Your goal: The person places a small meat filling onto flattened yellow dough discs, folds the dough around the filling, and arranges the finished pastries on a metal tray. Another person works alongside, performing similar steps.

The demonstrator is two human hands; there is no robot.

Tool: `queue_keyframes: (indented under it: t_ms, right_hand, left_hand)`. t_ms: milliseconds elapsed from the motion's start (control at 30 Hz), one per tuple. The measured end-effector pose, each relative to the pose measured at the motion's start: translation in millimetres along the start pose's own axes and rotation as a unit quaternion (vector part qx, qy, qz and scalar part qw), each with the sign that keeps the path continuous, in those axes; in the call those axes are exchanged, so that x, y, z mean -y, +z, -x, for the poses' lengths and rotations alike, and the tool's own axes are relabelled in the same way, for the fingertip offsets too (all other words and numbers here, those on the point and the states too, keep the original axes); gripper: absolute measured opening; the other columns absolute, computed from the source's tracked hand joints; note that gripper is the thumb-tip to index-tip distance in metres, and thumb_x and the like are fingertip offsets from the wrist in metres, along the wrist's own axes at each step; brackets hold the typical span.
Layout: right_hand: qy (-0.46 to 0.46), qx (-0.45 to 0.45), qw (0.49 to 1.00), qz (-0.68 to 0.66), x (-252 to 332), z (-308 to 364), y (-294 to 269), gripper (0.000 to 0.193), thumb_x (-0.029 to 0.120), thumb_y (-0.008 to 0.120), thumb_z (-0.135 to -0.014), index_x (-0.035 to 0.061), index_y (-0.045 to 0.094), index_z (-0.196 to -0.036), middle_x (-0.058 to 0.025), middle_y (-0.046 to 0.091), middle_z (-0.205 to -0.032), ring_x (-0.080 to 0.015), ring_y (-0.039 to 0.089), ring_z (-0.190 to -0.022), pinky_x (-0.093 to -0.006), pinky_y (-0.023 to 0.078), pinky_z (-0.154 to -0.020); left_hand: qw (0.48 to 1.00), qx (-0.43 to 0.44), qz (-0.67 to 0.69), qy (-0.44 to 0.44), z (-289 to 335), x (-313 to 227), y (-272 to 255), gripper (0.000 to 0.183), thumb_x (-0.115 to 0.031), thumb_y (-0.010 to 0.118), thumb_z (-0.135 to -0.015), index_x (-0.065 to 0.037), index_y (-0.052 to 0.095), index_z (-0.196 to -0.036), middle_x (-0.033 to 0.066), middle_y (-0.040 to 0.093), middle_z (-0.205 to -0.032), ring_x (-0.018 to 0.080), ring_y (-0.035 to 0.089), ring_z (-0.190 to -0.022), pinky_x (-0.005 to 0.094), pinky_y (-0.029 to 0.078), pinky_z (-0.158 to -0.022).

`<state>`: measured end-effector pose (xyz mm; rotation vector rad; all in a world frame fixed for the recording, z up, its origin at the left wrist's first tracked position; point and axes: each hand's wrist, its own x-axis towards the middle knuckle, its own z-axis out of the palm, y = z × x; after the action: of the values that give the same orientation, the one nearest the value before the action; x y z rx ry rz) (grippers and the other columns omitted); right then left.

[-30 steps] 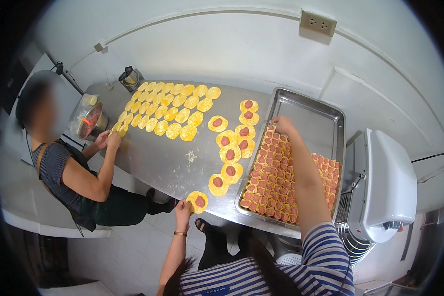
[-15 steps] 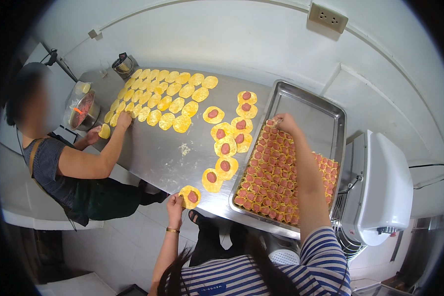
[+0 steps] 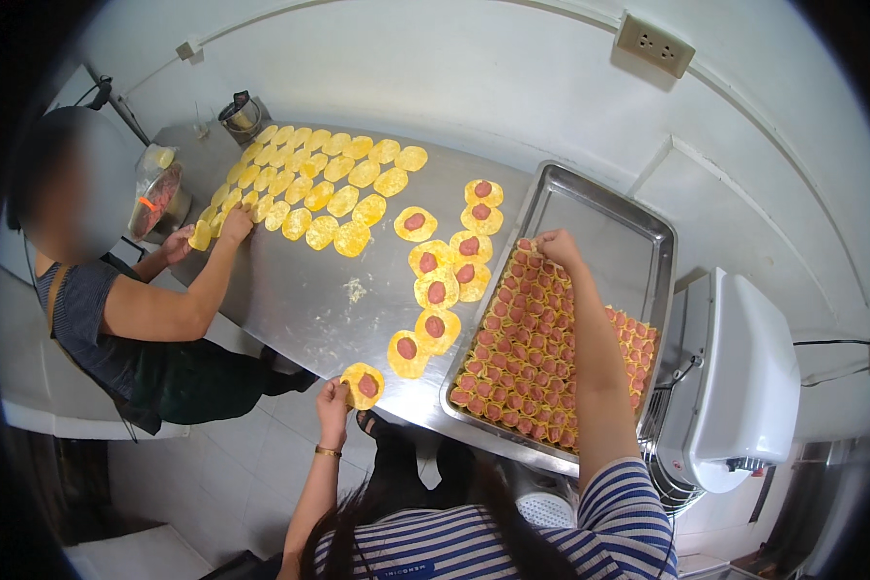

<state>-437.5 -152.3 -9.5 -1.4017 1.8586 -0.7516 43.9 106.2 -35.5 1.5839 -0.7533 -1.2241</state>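
My left hand pinches the edge of a round yellow dumpling wrapper with a lump of pink meat filling on it, just off the table's near edge. Over the large metal tray, my right hand has its fingers closed at the far end of the rows of open-topped dumplings. Its fingertips are on a dumpling there and partly hide it. Between my hands, several filled wrappers lie flat on the steel table, some overlapping. My right forearm covers part of the tray.
On the left a co-worker handles plain yellow wrappers spread in rows. Beyond stand a bowl of pink meat and a small metal pot. A white mixer-like machine stands right of the tray, close to my right arm.
The co-worker's wrapper, held off the table before, is now down by the end of the rows. My left hand still holds its filled wrapper; my right hand stays at the same tray spot.
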Motion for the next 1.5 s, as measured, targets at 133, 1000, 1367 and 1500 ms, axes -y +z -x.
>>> queue_keyframes:
  t_ms: [133, 1000, 1367, 1500]
  right_hand:
    - [-0.024, 0.055, 0.997, 0.039, -7.6, -11.8, -3.1, 0.021, 0.009, 0.059, -0.071, 0.0073, 0.072, -0.088, -0.0093, 0.067, -0.07, -0.0193, 0.062, -0.062, -0.0324, 0.049, -0.061]
    - [-0.06, 0.119, 0.99, 0.044, 10.8, -7.1, -6.2, 0.036, -0.006, 0.063, -0.064, 0.0054, 0.067, -0.098, -0.0046, 0.067, -0.084, -0.0144, 0.061, -0.072, -0.0311, 0.05, -0.067]
    - [-0.074, 0.133, 0.978, 0.143, 25.4, -4.9, -9.1, 0.04, -0.005, 0.059, -0.066, 0.0077, 0.071, -0.102, -0.0095, 0.07, -0.092, -0.0196, 0.064, -0.08, -0.0333, 0.05, -0.074]
    - [-0.088, 0.147, 0.967, 0.19, 29.9, -5.3, -6.5, 0.038, -0.002, 0.059, -0.068, 0.0087, 0.071, -0.102, -0.0096, 0.071, -0.092, -0.0192, 0.064, -0.08, -0.0339, 0.05, -0.076]
  left_hand:
    - [1.0, -0.011, -0.003, -0.006, 3.2, -3.3, 3.6, 0.015, -0.013, 0.053, -0.092, -0.002, 0.06, -0.099, -0.0012, 0.059, -0.082, 0.0053, 0.053, -0.067, 0.02, 0.045, -0.058]
    - [1.0, 0.008, -0.001, -0.014, -1.3, 5.3, -4.1, 0.015, -0.015, 0.053, -0.092, -0.003, 0.061, -0.097, -0.0033, 0.057, -0.076, 0.0036, 0.049, -0.062, 0.02, 0.039, -0.055]
    - [1.0, 0.0, 0.026, -0.01, 2.1, -1.9, 0.9, 0.013, -0.012, 0.053, -0.091, -0.002, 0.061, -0.095, -0.0036, 0.055, -0.071, 0.0031, 0.047, -0.058, 0.0191, 0.037, -0.05]
    - [0.999, 0.031, -0.025, -0.026, -0.5, -0.7, -5.4, 0.018, -0.019, 0.053, -0.093, -0.004, 0.059, -0.101, -0.0013, 0.058, -0.083, 0.0054, 0.056, -0.071, 0.0215, 0.048, -0.061]
